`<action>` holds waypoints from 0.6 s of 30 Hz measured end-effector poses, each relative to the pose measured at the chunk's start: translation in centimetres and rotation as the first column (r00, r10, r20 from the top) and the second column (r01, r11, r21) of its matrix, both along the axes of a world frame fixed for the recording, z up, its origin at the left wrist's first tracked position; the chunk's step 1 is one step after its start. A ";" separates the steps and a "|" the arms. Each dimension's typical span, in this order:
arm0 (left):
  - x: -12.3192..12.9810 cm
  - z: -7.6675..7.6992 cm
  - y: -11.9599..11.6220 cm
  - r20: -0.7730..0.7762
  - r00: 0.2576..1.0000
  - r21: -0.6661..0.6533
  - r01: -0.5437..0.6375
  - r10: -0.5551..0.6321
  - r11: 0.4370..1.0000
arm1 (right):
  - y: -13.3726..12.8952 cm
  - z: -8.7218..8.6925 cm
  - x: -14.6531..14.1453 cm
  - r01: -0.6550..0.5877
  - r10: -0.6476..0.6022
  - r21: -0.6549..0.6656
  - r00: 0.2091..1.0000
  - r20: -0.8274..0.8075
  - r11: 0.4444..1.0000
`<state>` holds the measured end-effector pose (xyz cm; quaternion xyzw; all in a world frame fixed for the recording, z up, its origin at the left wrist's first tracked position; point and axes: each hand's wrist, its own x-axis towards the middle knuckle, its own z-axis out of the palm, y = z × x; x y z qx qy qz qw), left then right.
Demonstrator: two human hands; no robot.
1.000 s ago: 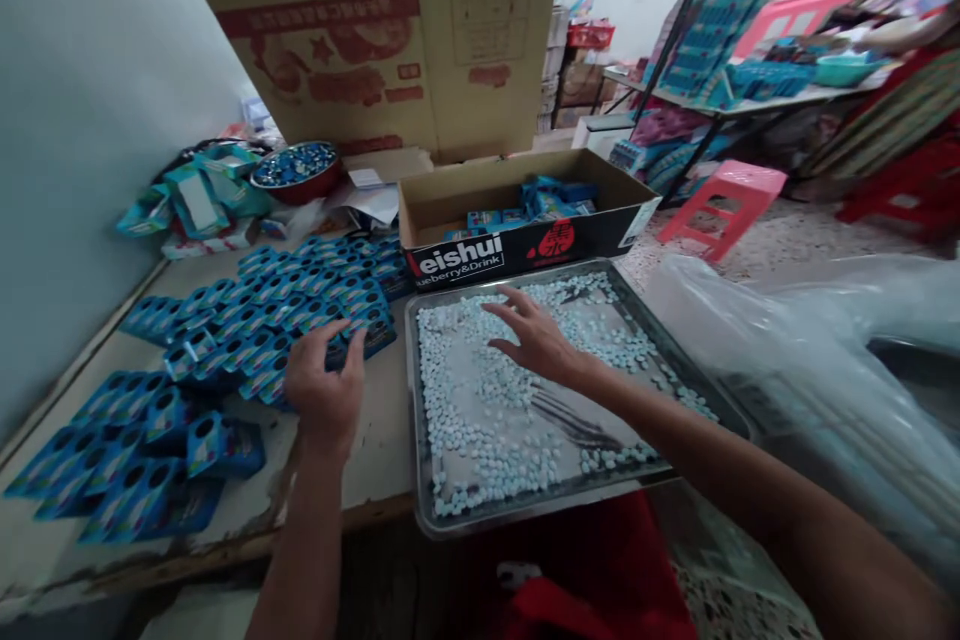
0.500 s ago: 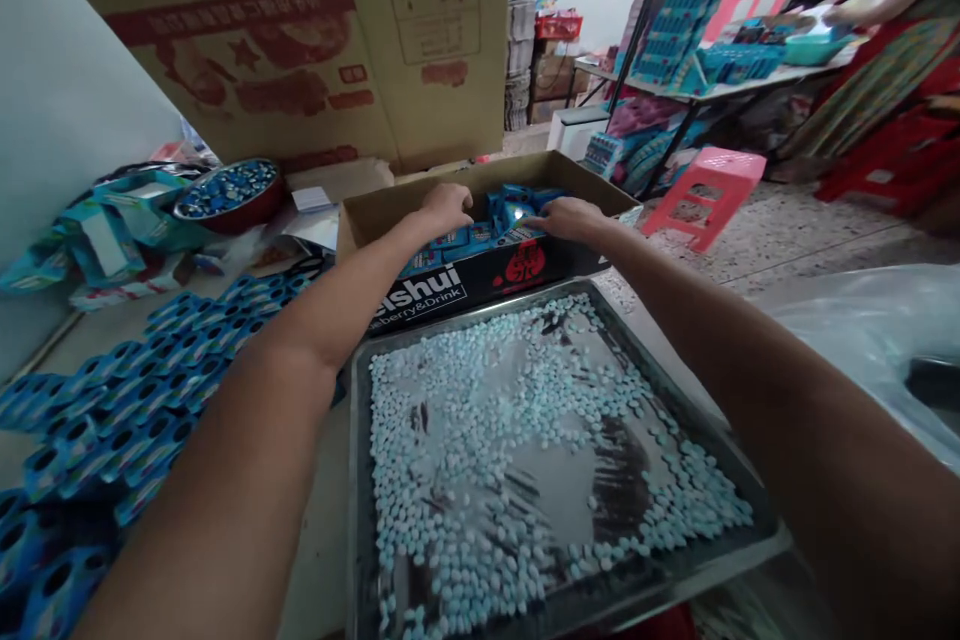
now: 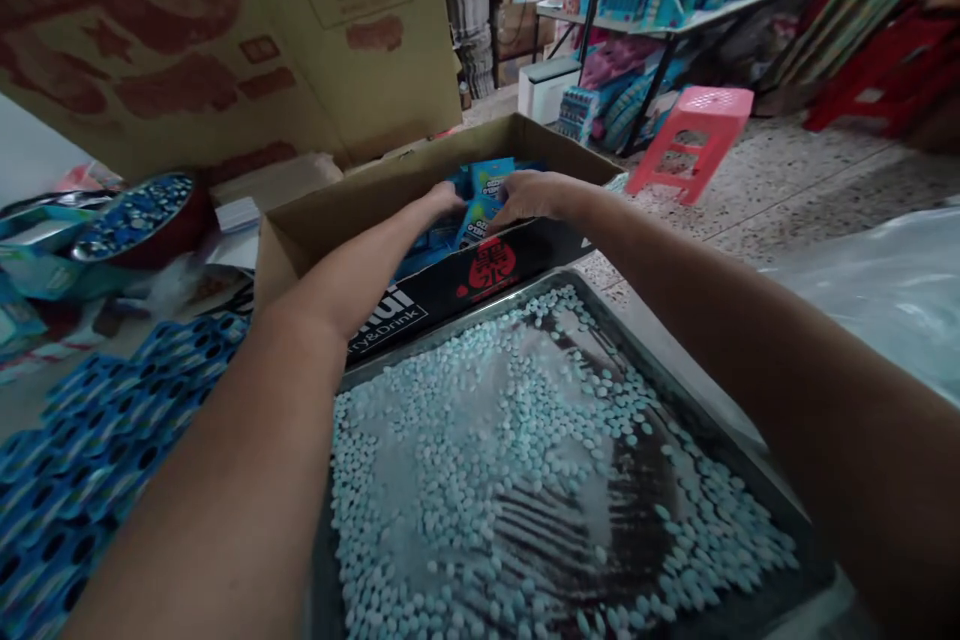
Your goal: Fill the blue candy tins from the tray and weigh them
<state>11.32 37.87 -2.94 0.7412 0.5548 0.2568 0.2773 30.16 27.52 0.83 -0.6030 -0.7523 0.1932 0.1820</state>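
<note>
Both my hands reach into a long open cardboard box (image 3: 480, 255) with a black printed front. Blue printed packets (image 3: 491, 178) lie inside it. My right hand (image 3: 536, 194) comes in over the box's front edge, its fingers closed on the edge of a blue packet (image 3: 475, 222). My left hand (image 3: 445, 202) is inside the box just left of that packet, beside other packets; its fingertips are mostly hidden. Nearer to me, below my forearms, a dark metal tray (image 3: 667, 390) carries many small pale-blue oval candies (image 3: 450, 440) spread in an uneven layer.
Rows of blue cartons with round holes (image 3: 112, 430) stand at the left. Behind them is a red bowl (image 3: 196, 225) of small blue-wrapped pieces. A large carton (image 3: 322, 70) rises at the back. A pink stool (image 3: 694, 135) and clear plastic sheeting (image 3: 885, 290) are on the right.
The view has shifted down and to the right. My hands have come closer together among the packets, and a packet now stands tilted up between them.
</note>
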 end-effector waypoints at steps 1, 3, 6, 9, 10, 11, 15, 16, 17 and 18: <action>-0.2 0.4 -0.3 0.017 1.000 0.001 -0.024 0.024 1.000 | -0.9 0.5 -0.2 -0.010 0.010 -0.006 1.000 0.005 1.000; -1.2 2.1 -1.2 0.046 0.996 0.009 -0.081 0.080 0.997 | -3.2 1.5 -0.8 0.004 0.009 0.155 0.997 -0.078 0.988; -4.2 5.9 -3.4 0.167 0.975 0.078 -0.162 0.147 0.984 | -7.0 2.6 -1.7 0.081 -0.014 0.370 0.983 -0.182 0.925; -8.7 9.7 -7.3 0.319 0.936 0.136 -0.202 0.151 0.970 | -11.1 3.9 -2.5 0.132 0.002 0.456 0.960 -0.281 0.880; -10.3 10.6 -9.0 0.379 0.916 0.150 -0.198 0.128 0.969 | -12.5 4.4 -2.8 0.143 0.019 0.462 0.945 -0.328 0.875; -11.7 11.3 -11.0 0.433 0.897 0.170 -0.183 0.093 0.968 | -13.9 4.8 -3.0 0.152 0.041 0.456 0.921 -0.387 0.877; -15.3 11.6 -20.6 0.477 0.877 0.328 -0.110 -0.064 0.938 | -19.7 5.2 -3.6 0.162 0.123 0.284 0.629 -0.768 0.945; -15.6 11.2 -23.3 0.465 0.882 0.363 -0.110 -0.077 0.925 | -21.2 4.8 -3.7 0.144 0.113 0.209 0.493 -0.862 0.967; -15.6 10.6 -25.9 0.463 0.883 0.385 -0.123 -0.076 0.915 | -22.7 4.3 -4.0 0.113 0.078 0.126 0.356 -0.931 0.985; -15.5 10.0 -28.5 0.478 0.877 0.390 -0.152 -0.059 0.908 | -24.1 3.7 -4.3 0.073 0.022 0.040 0.237 -0.971 0.996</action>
